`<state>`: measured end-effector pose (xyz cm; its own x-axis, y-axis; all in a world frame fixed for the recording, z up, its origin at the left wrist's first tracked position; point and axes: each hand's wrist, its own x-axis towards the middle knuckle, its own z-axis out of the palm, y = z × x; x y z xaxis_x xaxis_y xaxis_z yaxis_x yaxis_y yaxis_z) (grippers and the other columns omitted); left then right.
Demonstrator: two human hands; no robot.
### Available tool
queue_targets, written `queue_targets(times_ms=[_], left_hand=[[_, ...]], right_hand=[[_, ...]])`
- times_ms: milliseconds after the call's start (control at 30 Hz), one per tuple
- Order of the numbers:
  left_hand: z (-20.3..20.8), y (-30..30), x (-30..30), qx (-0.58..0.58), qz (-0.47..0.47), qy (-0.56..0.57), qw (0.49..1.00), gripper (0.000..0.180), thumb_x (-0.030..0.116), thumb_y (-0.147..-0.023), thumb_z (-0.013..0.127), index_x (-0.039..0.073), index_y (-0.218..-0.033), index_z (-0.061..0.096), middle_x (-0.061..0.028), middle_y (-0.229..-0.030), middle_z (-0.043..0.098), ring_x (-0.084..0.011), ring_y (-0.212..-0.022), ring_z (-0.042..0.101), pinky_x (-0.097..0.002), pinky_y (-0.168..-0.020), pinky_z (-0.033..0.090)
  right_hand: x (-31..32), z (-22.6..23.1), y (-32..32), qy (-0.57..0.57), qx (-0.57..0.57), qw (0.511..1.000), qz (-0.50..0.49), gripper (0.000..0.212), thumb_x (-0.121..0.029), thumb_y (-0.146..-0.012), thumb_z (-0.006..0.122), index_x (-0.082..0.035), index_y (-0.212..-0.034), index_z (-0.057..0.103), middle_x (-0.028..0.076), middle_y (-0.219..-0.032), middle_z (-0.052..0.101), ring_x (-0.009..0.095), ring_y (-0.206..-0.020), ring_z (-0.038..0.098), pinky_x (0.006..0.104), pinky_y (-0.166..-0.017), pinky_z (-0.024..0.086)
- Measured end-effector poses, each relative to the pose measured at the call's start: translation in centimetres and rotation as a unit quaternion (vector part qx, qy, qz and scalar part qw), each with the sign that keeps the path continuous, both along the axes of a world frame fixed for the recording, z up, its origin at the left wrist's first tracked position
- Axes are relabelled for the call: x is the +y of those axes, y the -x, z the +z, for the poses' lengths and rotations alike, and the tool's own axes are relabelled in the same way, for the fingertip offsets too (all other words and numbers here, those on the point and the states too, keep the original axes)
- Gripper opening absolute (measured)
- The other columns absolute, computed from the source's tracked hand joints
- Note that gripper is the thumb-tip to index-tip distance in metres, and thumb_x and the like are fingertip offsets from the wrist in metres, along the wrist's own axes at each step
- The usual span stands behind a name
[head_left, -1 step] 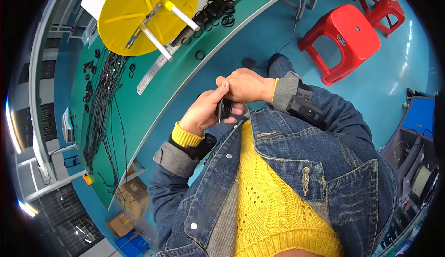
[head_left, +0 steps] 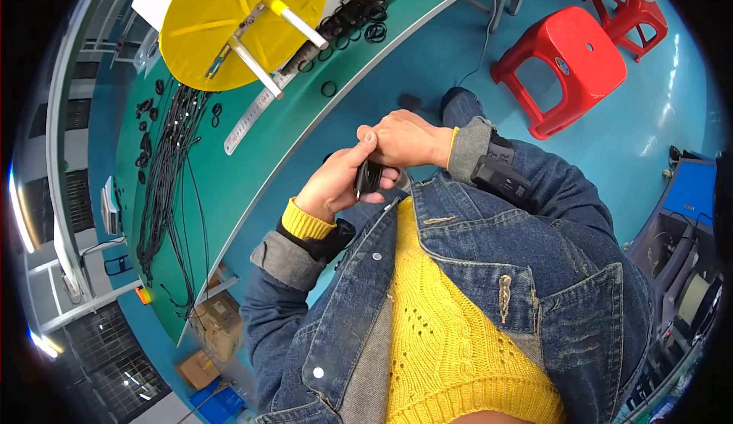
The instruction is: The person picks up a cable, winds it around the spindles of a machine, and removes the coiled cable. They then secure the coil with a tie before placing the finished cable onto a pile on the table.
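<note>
A bundled black cable (head_left: 369, 181) is held in front of my jacket, its lower end poking out below the fingers. My left hand (head_left: 333, 179) is closed around it, with the thumb along the top and the fingertips showing on the far side. Against that thumb, my right hand (head_left: 408, 140) is curled with its back toward me and closed over the upper part of the bundle. Its fingertips are hidden, so their exact grip does not show. Both hands are off the table, between its edge and my body.
On the green table (head_left: 252, 172) lie many long black cables (head_left: 172, 164), a steel ruler (head_left: 248, 124) and several black loops (head_left: 355, 21). A yellow disc (head_left: 210, 30) with white pegs stands over it. Red stools (head_left: 576, 53) are at the far right, cardboard boxes (head_left: 217, 317) low on the left.
</note>
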<state>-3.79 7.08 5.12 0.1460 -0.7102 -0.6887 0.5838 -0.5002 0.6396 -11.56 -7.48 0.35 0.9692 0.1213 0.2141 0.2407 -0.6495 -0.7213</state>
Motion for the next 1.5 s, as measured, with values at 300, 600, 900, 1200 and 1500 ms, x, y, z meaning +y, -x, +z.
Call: queue_targets(times_ms=[300, 600, 900, 1200, 1500], left_hand=[[-2.4, -0.3, 0.2, -0.129, -0.106, 0.05, 0.985, 0.048, 0.047, -0.087, 0.049, 0.0, -0.093, 0.053, -0.0061, -0.069, 0.056, -0.0085, -0.049, 0.05, -0.0179, -0.037, 0.036], [-2.9, -0.9, -0.1, 0.083, -0.083, -0.002, 0.993, 0.038, 0.039, -0.084, 0.058, 0.001, -0.087, 0.055, -0.0005, -0.055, 0.048, -0.0064, -0.041, 0.043, -0.0188, -0.034, 0.035], [-4.0, -0.5, 0.9, -0.013, -0.114, 0.106, 0.988, 0.028, 0.025, -0.085, 0.057, -0.001, -0.093, 0.055, -0.0001, -0.061, 0.05, -0.0065, -0.045, 0.046, -0.0176, -0.036, 0.034], [-5.9, -1.1, 1.1, 0.083, -0.131, -0.006, 0.988, 0.016, 0.017, -0.082, 0.059, 0.001, -0.084, 0.056, 0.001, -0.061, 0.05, -0.0057, -0.045, 0.045, -0.0171, -0.038, 0.035], [-6.2, -0.9, 3.9, -0.041, 0.002, 0.07, 0.997, 0.013, 0.015, -0.081, 0.06, 0.006, -0.08, 0.051, -0.0003, -0.063, 0.048, -0.0082, -0.049, 0.043, -0.021, -0.041, 0.033]], right_hand=[[0.0, -1.9, -0.3, -0.071, -0.068, 0.995, -0.021, 0.017, -0.018, -0.075, 0.056, -0.002, -0.074, 0.05, 0.019, -0.062, 0.057, 0.033, -0.059, 0.059, 0.0396, -0.046, 0.043], [0.3, -2.6, -0.3, -0.039, 0.035, 0.997, -0.059, 0.017, -0.008, -0.07, 0.055, 0.005, -0.08, 0.057, 0.021, -0.064, 0.06, 0.03, -0.055, 0.061, 0.0367, -0.048, 0.046], [1.4, -4.0, -0.5, -0.266, 0.197, 0.943, -0.045, 0.016, -0.011, -0.07, 0.056, 0.002, -0.08, 0.055, 0.02, -0.06, 0.059, 0.026, -0.052, 0.061, 0.0362, -0.047, 0.046], [1.3, -3.1, 0.0, 0.11, 0.019, 0.994, -0.021, 0.015, -0.01, -0.068, 0.059, 0.0, -0.079, 0.056, 0.017, -0.06, 0.059, 0.035, -0.057, 0.059, 0.0404, -0.05, 0.046], [0.6, 0.2, -2.4, -0.079, 0.09, 0.991, 0.067, 0.024, -0.013, -0.068, 0.06, -0.002, -0.089, 0.055, 0.015, -0.07, 0.061, 0.032, -0.065, 0.06, 0.0399, -0.056, 0.046]])
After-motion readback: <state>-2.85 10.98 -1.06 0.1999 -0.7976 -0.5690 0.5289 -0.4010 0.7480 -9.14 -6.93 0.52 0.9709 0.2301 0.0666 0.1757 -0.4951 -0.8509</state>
